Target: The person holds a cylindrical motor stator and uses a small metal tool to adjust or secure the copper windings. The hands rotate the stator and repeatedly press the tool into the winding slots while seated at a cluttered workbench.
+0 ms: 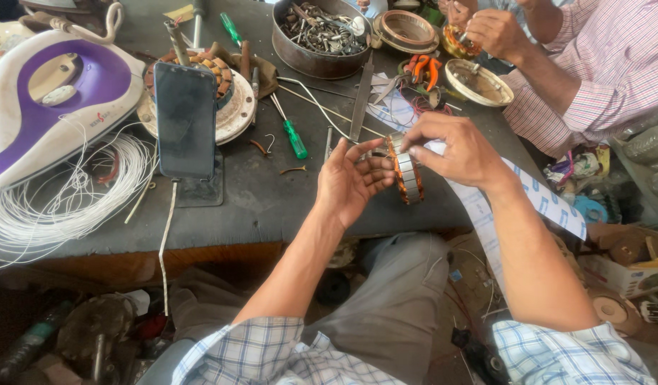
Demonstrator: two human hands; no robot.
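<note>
Two hands of mine meet over the near edge of the counter (272, 207), both on a ring-shaped motor stator (406, 171) with grey metal laminations and copper-orange windings. My left hand (350, 182) lies palm up with the fingers curled, cradling the stator from the left side. My right hand (454, 150) comes over the top, its fingers (414, 142) pinched on the upper rim of the ring. The stator stands on edge between the two hands, just past the counter's front edge, above my grey trouser leg (386, 306). A strip of white paper with blue marks (528, 196) runs out from under my right hand and hangs down towards the right.

On the counter to the left of my hands lies a green-handled screwdriver (293, 135), and beyond it a dark phone (185, 120) stands upright on a small stand, a cable dropping from it over the edge. Behind the phone sits another wound stator on a round plate (232, 107). Further left lie a white and purple clothes iron (58, 93) and a loose coil of white wire (65, 199). A round metal tub of scrap parts (318, 36) sits at the back. At the far right a person in a checked shirt (600, 64) works with both hands on a small copper-wound part (458, 41), beside a shallow metal dish (477, 82).
</note>
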